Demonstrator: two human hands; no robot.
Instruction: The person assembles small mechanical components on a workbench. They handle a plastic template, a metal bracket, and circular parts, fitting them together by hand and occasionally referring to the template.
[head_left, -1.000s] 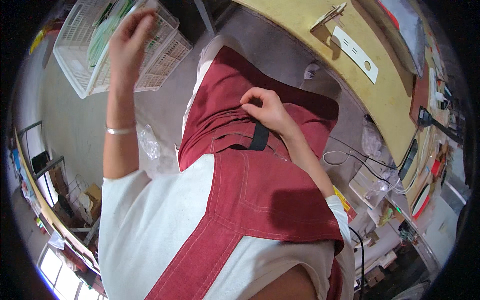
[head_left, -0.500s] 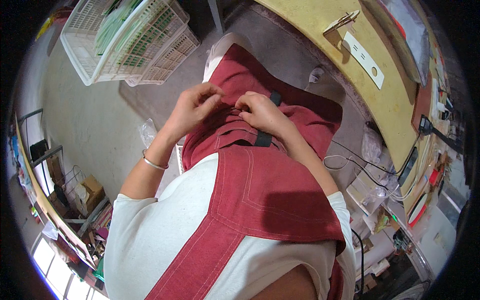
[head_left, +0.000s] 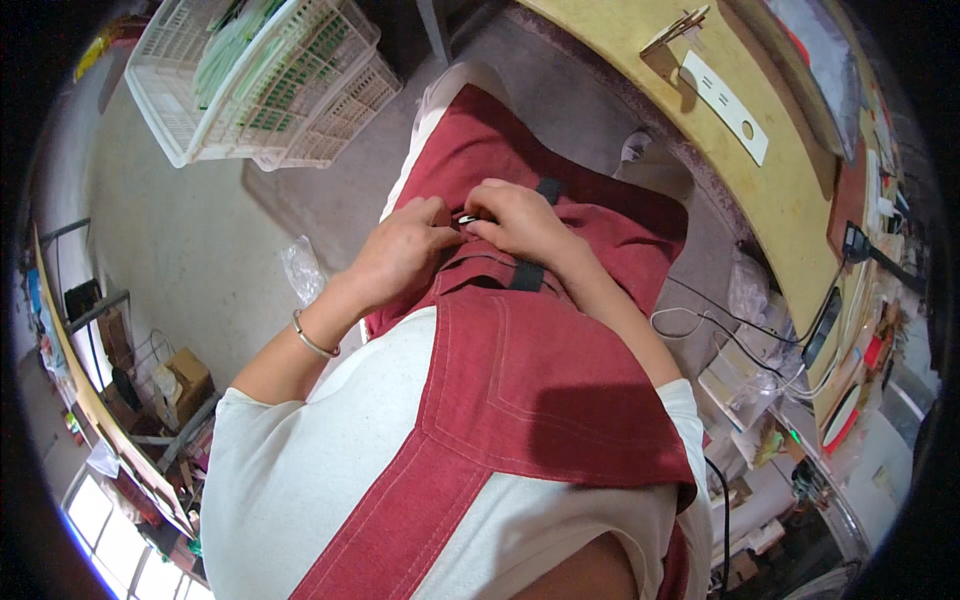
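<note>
A dark red apron (head_left: pixel 560 390) covers my front and lap, with bunched folds around the pocket area at my waist. Over those folds both hands meet, fingertips nearly touching. My left hand (head_left: pixel 402 252) is closed, its fingers curled inward; what they grip, if anything, is hidden. The fingers of my right hand (head_left: pixel 518 220) are also curled, and a small shiny whitish piece (head_left: pixel 466 219), too small to name, shows at their tips. A black strap (head_left: pixel 527 276) lies on the apron below the right wrist, and part of another shows beyond it.
A white plastic crate (head_left: pixel 300 100) with green-and-white flat items stands on the floor at the far left. At right, a yellow table (head_left: pixel 640 35) holds a white slotted plate (head_left: pixel 725 105). Cables (head_left: pixel 740 350) hang below its edge. A clear plastic bag (head_left: pixel 302 270) lies on the floor.
My left hand has come down and right, closing its fingers beside the right hand. The small whitish piece now shows at the right fingertips. My right hand has barely moved.
</note>
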